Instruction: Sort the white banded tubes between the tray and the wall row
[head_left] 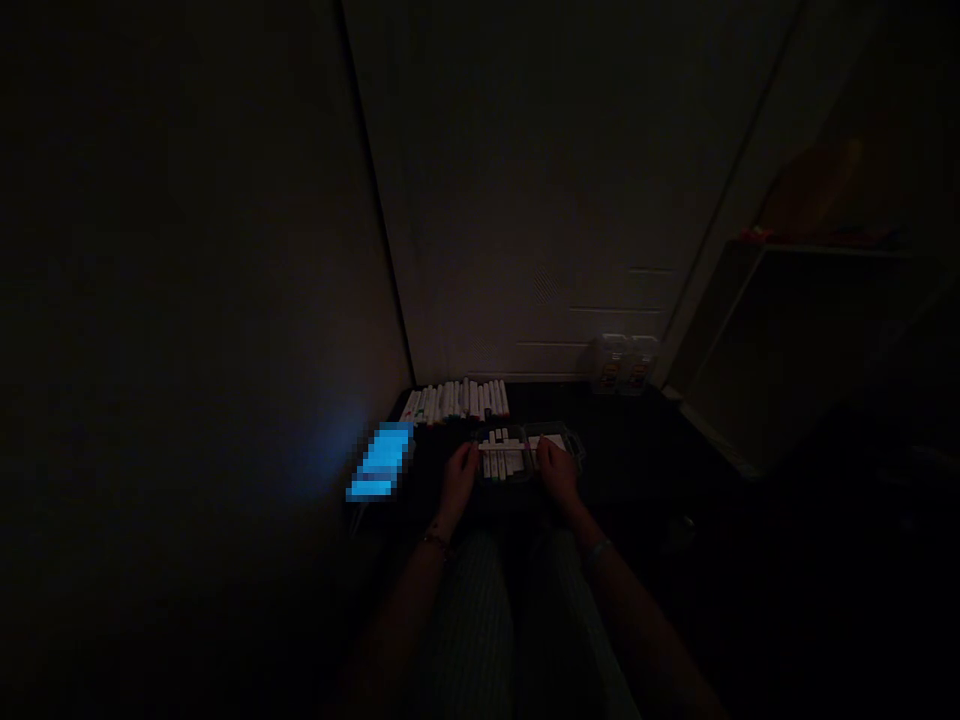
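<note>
A white marker [501, 447] lies level between my two hands, above an open clear plastic case [576, 447]. My left hand [457, 472] pinches its left end. The fingers of my right hand [557, 468] are closed around its other end, near a darker band. Inside the case several white markers [493, 466] lie side by side, pointing away from me. A white card or label [556, 440] shows beside my right hand. The dim light hides the fingertips' exact contact.
Several white markers [457, 400] lie in a row at the back left of the dark table [630, 440]. A glowing, blurred-out screen [384, 460] stands at the left. Two clear containers [625, 365] stand by the wall. A shelf unit [750, 340] is at the right.
</note>
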